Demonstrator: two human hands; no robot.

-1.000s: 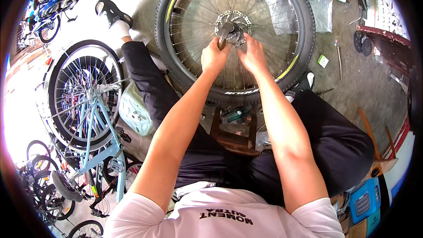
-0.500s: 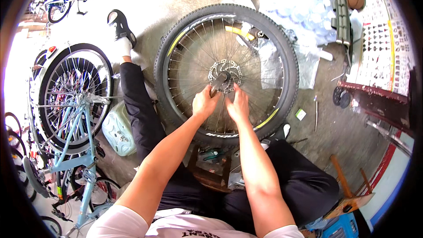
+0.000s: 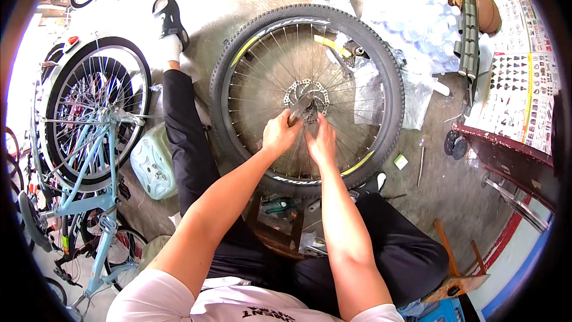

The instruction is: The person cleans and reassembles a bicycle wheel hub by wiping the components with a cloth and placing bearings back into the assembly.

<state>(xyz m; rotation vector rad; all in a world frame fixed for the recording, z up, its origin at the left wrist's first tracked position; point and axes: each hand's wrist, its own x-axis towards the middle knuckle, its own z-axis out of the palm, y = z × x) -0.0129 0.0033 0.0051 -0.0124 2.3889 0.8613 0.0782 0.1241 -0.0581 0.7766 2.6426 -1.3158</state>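
A bicycle wheel with a knobby black tyre [image 3: 218, 104] lies in front of me, a silver brake disc [image 3: 322, 96] at its centre. My left hand [image 3: 280, 135] is closed around a dark, flat metal tool [image 3: 300, 110], whose exact kind I cannot make out. The tool's far end lies over the hub, in the middle of the disc. My right hand [image 3: 322, 142] is at the disc's near edge, fingers bent and partly pressed together. Whatever sits between those fingertips is hidden.
A light-blue bicycle frame [image 3: 89, 203] with its wheel stands at the left, beside a pale green case [image 3: 154, 164]. A wooden box with tools [image 3: 277, 206] sits between my legs. Clear plastic bags [image 3: 423, 95] lie beyond the wheel, and a dark red cabinet [image 3: 506, 155] stands right.
The tool in my left hand has tilted and shifted slightly over the hub. My right hand stays close to the disc. The whole view has shifted a little.
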